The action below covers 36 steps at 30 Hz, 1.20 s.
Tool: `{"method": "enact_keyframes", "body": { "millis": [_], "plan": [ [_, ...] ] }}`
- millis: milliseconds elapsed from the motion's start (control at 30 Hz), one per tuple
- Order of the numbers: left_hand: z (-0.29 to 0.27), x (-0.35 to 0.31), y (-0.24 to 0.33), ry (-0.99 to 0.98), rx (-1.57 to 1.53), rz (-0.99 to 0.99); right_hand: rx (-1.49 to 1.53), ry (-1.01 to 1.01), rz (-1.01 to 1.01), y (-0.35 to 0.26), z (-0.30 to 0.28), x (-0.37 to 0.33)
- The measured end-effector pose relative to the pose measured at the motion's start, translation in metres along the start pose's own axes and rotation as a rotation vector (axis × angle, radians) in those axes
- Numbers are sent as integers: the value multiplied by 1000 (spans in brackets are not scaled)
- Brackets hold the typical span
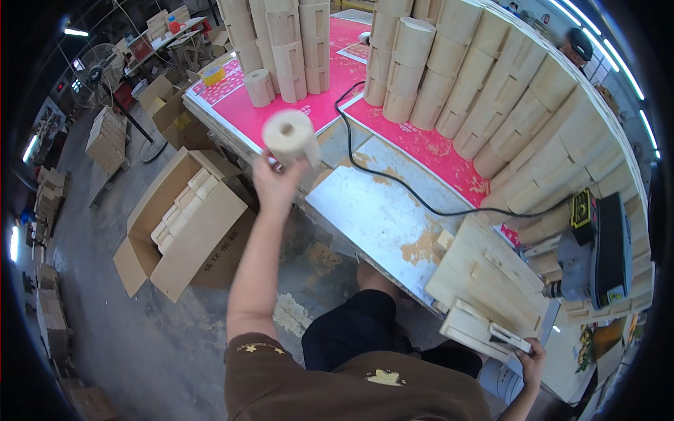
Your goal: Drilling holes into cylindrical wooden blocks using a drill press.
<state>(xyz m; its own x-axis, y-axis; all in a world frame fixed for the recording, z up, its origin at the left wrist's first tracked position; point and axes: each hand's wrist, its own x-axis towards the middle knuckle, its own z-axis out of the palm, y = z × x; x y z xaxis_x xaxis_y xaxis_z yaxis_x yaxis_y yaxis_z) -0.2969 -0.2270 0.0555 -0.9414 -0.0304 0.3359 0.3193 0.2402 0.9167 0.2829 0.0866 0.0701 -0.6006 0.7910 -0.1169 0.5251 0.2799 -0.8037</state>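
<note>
"Progress in the head view: how is it judged?"

"As well advanced, probably: tall cylinder stacks (505,98) are ranked between one and two o'clock, and shorter rows (286,63) are seen between eleven and twelve."

"And the hands?"

"One wooden cylinder (293,146) is gripped low down by the left hand (276,181), raised toward eleven. A wooden block (472,326) is touched at its end by the right hand (533,356), fingers curled, toward four; whether it is firmly gripped cannot be told."

"What is left?"

"That cylinder is not yet set down. Wooden parts (184,209) are seen in the carton (200,245) toward nine; their use cannot be told."
</note>
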Motion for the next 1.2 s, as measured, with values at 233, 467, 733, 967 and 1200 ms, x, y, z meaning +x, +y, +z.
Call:
{"method": "enact_keyframes", "body": {
  "millis": [233, 467, 733, 967, 1200],
  "plan": [
    [-13, 209, -52, 335, 281, 228, 17, -53, 186, -21, -4, 10],
    [15, 328, -92, 440, 419, 117, -95, 3, 316, -26, -6, 8],
    [41, 363, -118, 406, 599, 162, -41, 49, 352, -29, 1, 3],
    [62, 341, -137, 463, 530, 134, -6, 101, 365, -38, 10, 7],
    [199, 209, 3, 28, -365, 621, -18, 99, 308, -32, 9, 7]
  ]
}}
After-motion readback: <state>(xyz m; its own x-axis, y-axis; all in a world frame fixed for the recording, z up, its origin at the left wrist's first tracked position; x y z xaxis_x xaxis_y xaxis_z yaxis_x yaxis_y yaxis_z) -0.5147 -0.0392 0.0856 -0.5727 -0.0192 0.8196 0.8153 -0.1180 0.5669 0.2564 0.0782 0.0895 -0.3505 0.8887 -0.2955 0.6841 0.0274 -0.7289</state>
